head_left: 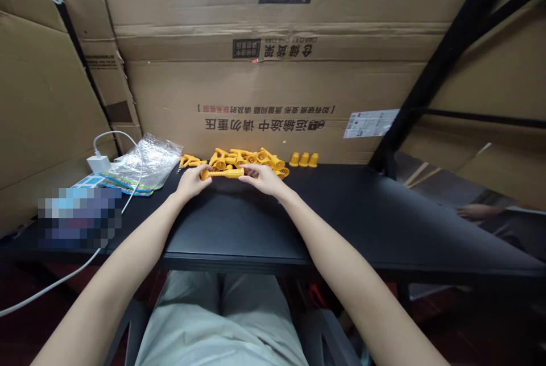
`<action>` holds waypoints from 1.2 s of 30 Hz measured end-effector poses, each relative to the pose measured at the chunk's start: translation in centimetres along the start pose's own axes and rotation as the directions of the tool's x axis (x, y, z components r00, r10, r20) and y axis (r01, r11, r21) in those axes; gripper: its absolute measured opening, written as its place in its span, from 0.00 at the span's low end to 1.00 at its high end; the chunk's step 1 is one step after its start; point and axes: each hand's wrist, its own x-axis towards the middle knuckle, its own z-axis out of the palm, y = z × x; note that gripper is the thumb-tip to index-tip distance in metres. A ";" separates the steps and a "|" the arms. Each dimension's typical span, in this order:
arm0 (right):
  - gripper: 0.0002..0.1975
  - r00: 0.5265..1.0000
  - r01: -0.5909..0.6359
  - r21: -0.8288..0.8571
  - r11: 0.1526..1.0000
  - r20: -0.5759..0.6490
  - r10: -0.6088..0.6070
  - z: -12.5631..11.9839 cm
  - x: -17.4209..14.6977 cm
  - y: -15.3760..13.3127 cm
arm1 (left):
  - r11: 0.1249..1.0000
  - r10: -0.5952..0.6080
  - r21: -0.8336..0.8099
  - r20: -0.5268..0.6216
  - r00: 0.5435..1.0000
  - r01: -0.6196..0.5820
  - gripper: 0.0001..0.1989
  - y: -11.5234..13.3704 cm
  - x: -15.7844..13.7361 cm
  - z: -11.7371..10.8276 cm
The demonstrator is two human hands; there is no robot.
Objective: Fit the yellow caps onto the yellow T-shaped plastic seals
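Between my two hands lies a long yellow plastic piece (228, 173), held level just above the black table. It has a rounded left end, a thin ribbed middle and a thicker right part. My left hand (193, 182) closes around its left end. Fingers of my right hand (263, 177) pinch the right end and hide part of it. Right behind the hands is a pile of yellow cup-shaped and branched pieces (251, 158). A few branched yellow pieces (191, 161) lie behind my left hand.
Three yellow cups (304, 159) stand in a row against the cardboard wall (264, 87). On the left are a clear plastic bag (149, 160), a white charger (98, 163) with its cable, and a blurred-out object (81, 217). A black metal post (420, 93) rises on the right.
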 end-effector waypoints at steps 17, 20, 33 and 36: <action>0.17 0.986 -0.164 0.363 0.917 0.080 0.145 1.1 0.2 0.6 | 0.996 0.003 -0.093 -0.009 1.000 -0.004 0.13 -0.4 0.2 0.2; 0.18 0.991 -0.127 0.311 0.942 0.081 0.107 0.6 0.2 0.8 | 0.982 0.000 -0.188 -0.003 1.000 -0.001 0.11 -0.7 0.3 0.5; 0.16 0.984 -0.179 0.343 0.922 0.066 0.167 0.7 0.2 0.6 | 0.985 0.053 -0.159 -0.048 0.997 -0.060 0.10 -0.7 0.3 0.4; 0.17 0.976 -0.216 0.340 0.915 0.105 0.192 0.6 0.0 0.0 | 0.989 0.045 -0.138 -0.068 0.997 -0.054 0.11 -0.5 0.2 0.3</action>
